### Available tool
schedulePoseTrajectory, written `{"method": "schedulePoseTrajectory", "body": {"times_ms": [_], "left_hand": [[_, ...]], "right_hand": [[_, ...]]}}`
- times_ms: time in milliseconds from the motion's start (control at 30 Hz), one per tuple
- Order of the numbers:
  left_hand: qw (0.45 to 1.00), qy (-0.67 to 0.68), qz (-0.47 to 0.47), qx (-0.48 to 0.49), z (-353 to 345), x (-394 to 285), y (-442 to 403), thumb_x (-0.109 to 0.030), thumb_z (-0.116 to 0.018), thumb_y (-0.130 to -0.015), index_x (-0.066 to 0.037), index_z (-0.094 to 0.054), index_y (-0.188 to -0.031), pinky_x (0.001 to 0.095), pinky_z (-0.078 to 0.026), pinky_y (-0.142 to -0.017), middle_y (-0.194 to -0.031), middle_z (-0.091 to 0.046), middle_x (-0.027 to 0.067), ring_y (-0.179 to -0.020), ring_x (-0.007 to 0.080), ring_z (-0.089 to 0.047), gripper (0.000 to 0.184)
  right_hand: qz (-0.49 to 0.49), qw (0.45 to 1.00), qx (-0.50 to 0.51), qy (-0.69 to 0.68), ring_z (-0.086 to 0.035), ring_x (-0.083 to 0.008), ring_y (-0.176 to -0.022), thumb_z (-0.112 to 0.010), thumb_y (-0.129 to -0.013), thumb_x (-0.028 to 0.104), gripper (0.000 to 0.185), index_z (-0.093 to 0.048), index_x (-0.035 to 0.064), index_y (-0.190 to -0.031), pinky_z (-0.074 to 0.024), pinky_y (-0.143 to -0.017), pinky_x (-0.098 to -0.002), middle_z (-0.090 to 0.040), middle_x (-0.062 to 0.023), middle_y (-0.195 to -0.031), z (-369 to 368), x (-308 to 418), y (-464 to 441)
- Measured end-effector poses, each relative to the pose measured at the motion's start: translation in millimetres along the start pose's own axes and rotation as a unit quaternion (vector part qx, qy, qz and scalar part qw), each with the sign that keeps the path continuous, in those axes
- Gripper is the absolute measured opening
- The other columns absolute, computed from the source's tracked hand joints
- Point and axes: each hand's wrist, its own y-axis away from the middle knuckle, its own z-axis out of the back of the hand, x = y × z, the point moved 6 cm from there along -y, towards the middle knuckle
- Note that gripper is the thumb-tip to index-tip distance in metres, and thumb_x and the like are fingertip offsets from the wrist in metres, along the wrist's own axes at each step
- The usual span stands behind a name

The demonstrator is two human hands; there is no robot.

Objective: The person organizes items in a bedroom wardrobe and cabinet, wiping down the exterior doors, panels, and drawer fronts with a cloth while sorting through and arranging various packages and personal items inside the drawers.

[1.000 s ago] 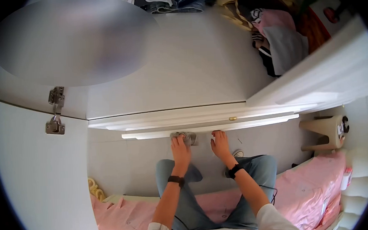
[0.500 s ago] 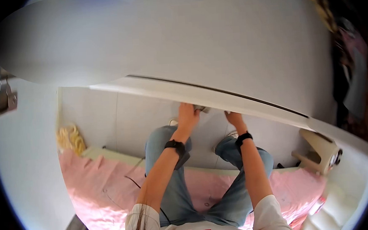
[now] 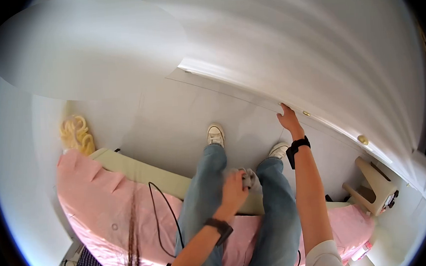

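Left hand (image 3: 233,191) clutching grey cloth (image 3: 251,178) between jeans-clad legs (image 3: 280,197); right hand (image 3: 289,119), thumb spread from fingers, at edge of white cabinet front (image 3: 328,96), risks pinching should that front shift.

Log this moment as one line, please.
left hand: holding cloth | right hand: at white panel, near gold knob | shoes: on floor | stool: picture right
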Motion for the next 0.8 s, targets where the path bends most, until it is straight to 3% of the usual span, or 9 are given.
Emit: {"method": "schedulePoseTrajectory", "body": {"times_ms": [67,133,200,300,367,467,667,800], "left_hand": [[0.996,-0.014,-0.086,0.012,-40.1,-12.6,6.7,-0.006,-0.056,-0.067,-0.006,-0.047,-0.108,0.0430,-0.041,-0.080,-0.101,-0.050,0.0176,-0.096,0.0350,-0.048,0.043],[0.972,-0.073,-0.220,-0.045,-71.6,-66.5,27.6,-0.011,-0.054,-0.069,-0.006,-0.048,-0.106,0.0416,-0.041,-0.071,-0.093,-0.050,0.0151,-0.090,0.0322,-0.049,0.038],[0.969,-0.060,-0.236,-0.031,-77.8,-102.6,52.3,-0.014,-0.053,-0.071,-0.005,-0.050,-0.101,0.0370,-0.038,-0.066,-0.087,-0.049,0.0113,-0.084,0.0277,-0.048,0.032],[0.962,-0.203,-0.180,-0.041,-104.0,-91.2,72.4,-0.015,-0.054,-0.070,-0.005,-0.052,-0.096,0.0336,-0.035,-0.065,-0.085,-0.049,0.0080,-0.082,0.0236,-0.047,0.028],[0.961,-0.209,-0.179,-0.008,-104.1,-90.4,79.0,-0.017,-0.055,-0.069,-0.006,-0.054,-0.092,0.0339,-0.035,-0.065,-0.085,-0.048,0.0071,-0.081,0.0226,-0.047,0.025],[0.963,-0.210,-0.171,0.018,-94.7,-98.4,68.3,-0.018,-0.055,-0.069,-0.007,-0.055,-0.090,0.0341,-0.034,-0.065,-0.084,-0.048,0.0066,-0.081,0.0222,-0.046,0.023],[0.967,-0.170,-0.191,0.012,-87.5,-100.5,53.9,-0.019,-0.052,-0.071,-0.006,-0.058,-0.093,0.0338,-0.033,-0.066,-0.086,-0.049,0.0081,-0.084,0.0228,-0.044,0.026],[0.968,-0.174,-0.176,0.036,-87.1,-93.5,54.3,-0.020,-0.051,-0.071,-0.006,-0.058,-0.094,0.0339,-0.033,-0.066,-0.088,-0.050,0.0089,-0.084,0.0233,-0.043,0.027]], "right_hand": [[0.039,0.998,-0.025,0.037,-0.038,-0.0346,-0.121,-0.056,-0.081,0.024,0.057,-0.037,0.0021,-0.129,-0.0317,-0.101,-0.0367,-0.041,-0.0204,-0.130,-17.9,5.4,2.9],[0.049,0.997,-0.028,0.044,-0.038,-0.0359,-0.119,-0.055,-0.080,0.024,0.059,-0.035,0.0045,-0.131,-0.0341,-0.099,-0.0402,-0.040,-0.0196,-0.131,-38.2,-19.4,-3.9],[0.062,0.995,-0.043,0.065,-0.038,-0.0364,-0.119,-0.055,-0.080,0.023,0.060,-0.033,0.0056,-0.133,-0.0346,-0.098,-0.0420,-0.038,-0.0199,-0.132,-51.3,-39.3,-13.2],[0.067,0.993,-0.063,0.070,-0.036,-0.0360,-0.121,-0.055,-0.080,0.021,0.060,-0.032,0.0052,-0.133,-0.0328,-0.100,-0.0421,-0.034,-0.0218,-0.134,-60.9,-56.7,-30.6],[0.064,0.997,-0.041,0.034,-0.035,-0.0356,-0.123,-0.055,-0.080,0.021,0.062,-0.030,0.0046,-0.134,-0.0320,-0.100,-0.0421,-0.032,-0.0226,-0.135,-61.3,-60.2,-29.6],[0.101,0.991,-0.088,0.013,-0.033,-0.0357,-0.124,-0.055,-0.080,0.020,0.060,-0.031,0.0034,-0.133,-0.0320,-0.101,-0.0413,-0.033,-0.0220,-0.135,-58.6,-44.3,-35.2],[0.005,0.997,-0.041,0.068,-0.039,-0.0360,-0.119,-0.054,-0.080,0.019,0.054,-0.038,0.0030,-0.130,-0.0357,-0.098,-0.0408,-0.041,-0.0212,-0.129,-59.0,-30.9,-67.6],[-0.012,0.990,-0.093,0.104,-0.046,-0.0353,-0.113,-0.053,-0.079,0.017,0.051,-0.042,0.0047,-0.127,-0.0395,-0.094,-0.0407,-0.047,-0.0210,-0.124,-65.9,-34.3,-74.0]]}}
